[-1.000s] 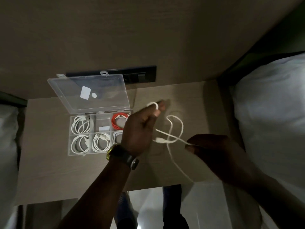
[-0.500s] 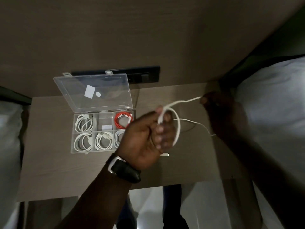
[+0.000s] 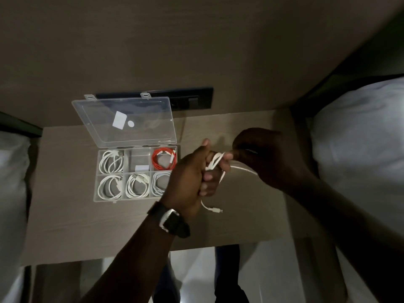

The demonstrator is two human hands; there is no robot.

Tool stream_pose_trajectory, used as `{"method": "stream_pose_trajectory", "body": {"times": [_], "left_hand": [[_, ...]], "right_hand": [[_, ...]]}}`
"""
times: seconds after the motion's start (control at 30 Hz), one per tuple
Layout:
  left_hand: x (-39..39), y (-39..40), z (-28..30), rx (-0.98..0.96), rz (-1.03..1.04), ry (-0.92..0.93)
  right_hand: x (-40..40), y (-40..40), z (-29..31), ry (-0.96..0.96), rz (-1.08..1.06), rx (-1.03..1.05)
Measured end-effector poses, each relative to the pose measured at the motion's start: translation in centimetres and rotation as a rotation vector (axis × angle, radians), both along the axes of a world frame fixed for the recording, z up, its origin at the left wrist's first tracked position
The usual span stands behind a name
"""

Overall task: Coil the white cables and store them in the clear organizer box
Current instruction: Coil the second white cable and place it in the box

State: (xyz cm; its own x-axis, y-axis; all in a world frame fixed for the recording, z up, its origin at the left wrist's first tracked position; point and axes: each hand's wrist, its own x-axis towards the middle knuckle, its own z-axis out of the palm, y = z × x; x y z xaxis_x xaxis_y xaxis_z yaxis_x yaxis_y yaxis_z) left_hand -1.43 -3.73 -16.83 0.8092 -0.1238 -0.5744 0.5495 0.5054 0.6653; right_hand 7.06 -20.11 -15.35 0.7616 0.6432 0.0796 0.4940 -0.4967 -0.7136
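A clear organizer box (image 3: 95, 176) lies open on the wooden table, its lid (image 3: 122, 121) tilted back. Several compartments hold coiled white cables (image 3: 110, 161), one holds an orange cable (image 3: 163, 159). Just right of the box, my left hand (image 3: 192, 178) is closed around loops of a white cable (image 3: 215, 163); the cable's plug end (image 3: 215, 209) dangles below the fist. My right hand (image 3: 266, 156) pinches the same cable at the top of the loops, touching the left fingers. A loose strand runs right under the right hand.
The wooden table (image 3: 65, 215) stands between two beds with white bedding, one on the left (image 3: 11, 193) and one on the right (image 3: 360, 138). A black socket panel (image 3: 192, 98) sits on the wall behind the box. Pale floor shows below the table's front edge.
My right hand swung out to the right with the cable, then came back to the left hand, laying another loop over it. The left hand turned palm up and closed on the loops.
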Motion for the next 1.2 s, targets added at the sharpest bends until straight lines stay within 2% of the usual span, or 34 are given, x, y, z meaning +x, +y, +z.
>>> {"method": "stream_pose_trajectory", "body": {"times": [0.07,0.17,0.23,0.3,0.33,0.37,0.4,0.47,0.5,0.53,0.6,0.7,0.77,0.83,0.9,0.97,1.0,1.03,1.07,1.1,1.13,1.2], "left_hand": [[0.4,1.3,0.4,-0.246,-0.042,0.070],[0.2,2.0,1.1,-0.600,-0.029,0.038],[0.4,2.2,1.5,-0.720,0.164,-0.031],[0.7,2.5,1.7,-0.684,0.435,-0.128],[0.9,2.6,1.6,-0.572,0.534,-0.170],[1.1,2.7,1.0,-0.368,0.586,-0.227],[1.0,2.4,0.3,-0.075,0.573,-0.281],[0.2,1.3,-1.2,0.552,0.295,-0.392],[-0.4,0.7,-1.6,0.753,0.096,-0.429],[-1.0,0.3,-1.8,0.853,-0.064,-0.421],[-1.4,0.1,-1.3,0.752,-0.178,-0.292],[-1.3,0.1,0.4,0.444,-0.196,-0.064],[-0.8,0.7,1.4,-0.017,-0.028,-0.017],[-0.2,2.2,1.7,-0.466,0.219,-0.096],[0.3,3.5,1.3,-0.566,0.467,-0.195],[0.7,3.7,0.8,-0.365,0.609,-0.232],[0.8,3.6,0.4,-0.150,0.614,-0.254],[0.7,3.4,-0.2,0.137,0.567,-0.255],[0.5,3.2,-1.0,0.443,0.441,-0.257],[0.0,2.9,-1.8,0.664,0.256,-0.280],[-0.5,2.6,-2.3,0.773,0.070,-0.298],[-1.6,2.0,-2.5,0.741,-0.155,-0.285]], "right_hand": [[-0.5,0.8,-1.0,0.086,-0.030,0.078],[-1.6,1.6,-2.4,0.153,-0.108,0.094],[-2.6,1.4,-3.2,0.238,-0.148,0.035],[-4.6,1.2,-3.6,0.324,-0.051,-0.057],[-5.8,1.3,-3.4,0.358,0.057,-0.121],[-7.0,1.4,-3.0,0.368,0.172,-0.195],[-7.7,1.5,-2.3,0.352,0.259,-0.258],[-7.3,1.3,-0.9,0.192,0.298,-0.227],[-6.5,1.2,-0.4,0.059,0.282,-0.177],[-5.5,1.0,0.2,-0.044,0.236,-0.144],[-3.2,0.4,0.8,-0.113,0.124,-0.080],[-1.0,0.7,0.2,-0.011,0.026,0.015],[-0.4,1.5,-1.0,0.065,-0.040,0.103],[-0.9,1.7,-2.8,0.153,-0.125,0.109],[-3.0,1.5,-3.5,0.210,-0.051,-0.032],[-5.9,1.7,-2.8,0.241,0.169,-0.131],[-7.1,1.9,-2.1,0.255,0.278,-0.185],[-7.9,2.0,-1.4,0.269,0.359,-0.238],[-8.1,1.8,-0.9,0.250,0.397,-0.256],[-7.7,1.7,-0.4,0.205,0.390,-0.235],[-7.0,1.6,0.1,0.155,0.358,-0.200],[-4.9,0.9,0.9,0.054,0.233,-0.128]]}}
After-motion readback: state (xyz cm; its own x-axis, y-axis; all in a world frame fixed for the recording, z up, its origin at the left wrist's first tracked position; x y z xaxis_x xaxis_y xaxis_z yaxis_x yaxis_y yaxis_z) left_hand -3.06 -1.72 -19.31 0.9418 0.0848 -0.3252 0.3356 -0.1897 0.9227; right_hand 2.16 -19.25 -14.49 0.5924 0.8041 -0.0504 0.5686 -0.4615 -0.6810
